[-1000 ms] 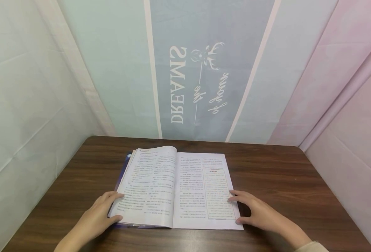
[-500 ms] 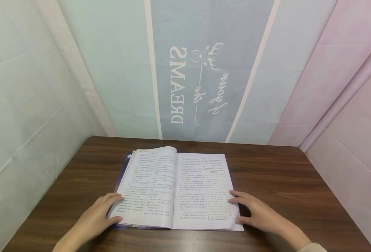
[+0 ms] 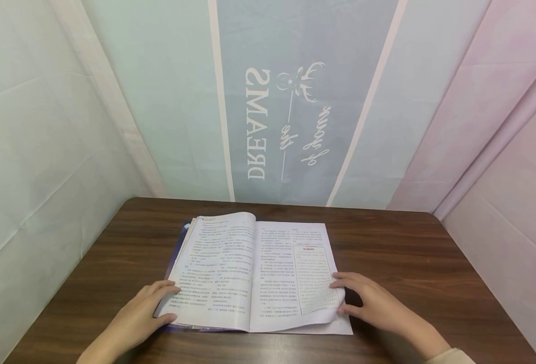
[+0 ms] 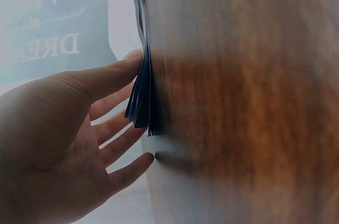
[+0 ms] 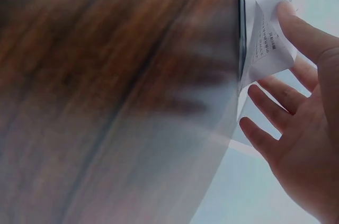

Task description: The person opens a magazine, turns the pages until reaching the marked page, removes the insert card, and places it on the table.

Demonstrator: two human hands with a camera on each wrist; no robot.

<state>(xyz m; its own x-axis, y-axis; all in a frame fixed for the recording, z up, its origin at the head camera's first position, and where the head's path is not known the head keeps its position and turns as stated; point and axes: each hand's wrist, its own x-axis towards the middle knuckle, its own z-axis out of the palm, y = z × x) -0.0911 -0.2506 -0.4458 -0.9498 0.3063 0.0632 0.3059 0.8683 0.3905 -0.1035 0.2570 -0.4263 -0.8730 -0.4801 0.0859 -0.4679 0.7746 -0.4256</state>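
Note:
An open magazine [image 3: 274, 273] lies on the table, its left pages bulging near the spine and a blue cover edge showing at the far left. My left hand [image 3: 136, 313] rests at its left edge, fingertips and thumb on the page margin; the left wrist view shows the thumb by the fanned page edges [image 4: 139, 99]. At the lower right corner, my right hand [image 3: 379, 306] pinches the top page [image 3: 322, 303] between thumb and index finger. That corner is curled up, baring the page underneath. In the right wrist view the lifted page [image 5: 270, 36] bends under the thumb, other fingers spread.
The dark wood-grain table [image 3: 400, 258] extends around the magazine. A fabric backdrop [image 3: 295, 151] with mirrored lettering and a deer's head hangs behind it. Pale cloth walls [image 3: 36, 177] stand on both sides.
The lower right corner of the right page has risen and curled inward under my right hand's fingers, uncovering the page beneath. My left hand has stayed nearly still.

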